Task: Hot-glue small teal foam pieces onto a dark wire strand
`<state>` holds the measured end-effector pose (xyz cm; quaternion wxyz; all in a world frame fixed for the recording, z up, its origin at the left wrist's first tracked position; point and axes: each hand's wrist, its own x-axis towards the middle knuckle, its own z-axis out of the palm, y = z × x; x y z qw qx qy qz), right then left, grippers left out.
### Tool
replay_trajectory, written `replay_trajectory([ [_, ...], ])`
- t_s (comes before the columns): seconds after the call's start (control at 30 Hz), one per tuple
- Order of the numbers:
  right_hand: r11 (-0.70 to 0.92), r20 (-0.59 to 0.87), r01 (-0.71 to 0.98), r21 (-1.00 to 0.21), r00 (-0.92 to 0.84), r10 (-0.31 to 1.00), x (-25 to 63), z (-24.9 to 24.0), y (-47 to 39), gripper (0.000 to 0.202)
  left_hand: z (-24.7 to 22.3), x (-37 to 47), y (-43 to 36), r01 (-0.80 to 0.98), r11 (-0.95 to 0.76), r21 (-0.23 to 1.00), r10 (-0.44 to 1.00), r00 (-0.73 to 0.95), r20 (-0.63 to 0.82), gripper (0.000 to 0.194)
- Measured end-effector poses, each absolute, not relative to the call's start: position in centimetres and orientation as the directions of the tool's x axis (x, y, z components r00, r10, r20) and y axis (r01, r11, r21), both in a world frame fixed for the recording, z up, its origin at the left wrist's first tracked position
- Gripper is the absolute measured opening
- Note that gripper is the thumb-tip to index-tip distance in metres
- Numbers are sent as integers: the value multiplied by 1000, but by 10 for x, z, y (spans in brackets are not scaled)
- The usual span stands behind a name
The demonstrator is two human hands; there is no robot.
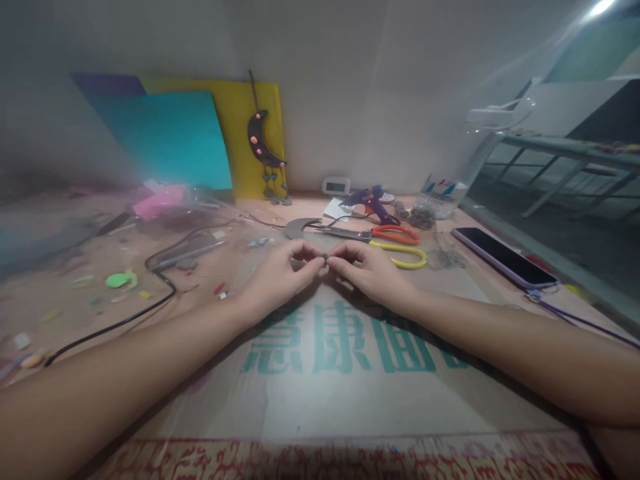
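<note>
Between my two hands, over the printed board, is a small dark greenish piece [325, 259], mostly covered by fingertips. My left hand [290, 267] pinches it from the left with thumb and forefinger. From the right, my right hand [363, 267] holds it in a similar pinch. Its exact shape is too small to tell. Just beyond my hands lie scissors with one orange-red handle [397, 233] and one yellow handle [407, 256]. Green printed characters [340, 337] show on the board below my wrists.
A purple glue gun [375, 202], a small white clock [336, 185] and a clear container [440, 200] stand behind. A phone [503, 257] lies right. Scraps and a black cable [167, 293] cover the left. A dark moon ornament [260, 140] hangs before yellow card.
</note>
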<state>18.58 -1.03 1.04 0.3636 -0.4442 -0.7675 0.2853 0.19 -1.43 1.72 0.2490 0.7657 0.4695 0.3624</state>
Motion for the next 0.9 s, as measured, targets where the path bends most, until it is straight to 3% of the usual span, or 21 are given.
replay_trajectory([
  [0.43, 415, 297, 406, -814, -323, 899, 185, 11, -10, 13, 13, -1, -11, 485, -456, 746, 887, 318, 336, 18],
  [0.63, 354, 260, 316, -880, -301, 917, 184, 10, -10, 16, 8, -2, -8, 383, -435, 815, 886, 342, 312, 31],
  [0.9, 351, 259, 304, -886, -303, 917, 185, 11, -10, 19, 17, 3, -13, 488, -411, 770, 908, 299, 295, 16],
])
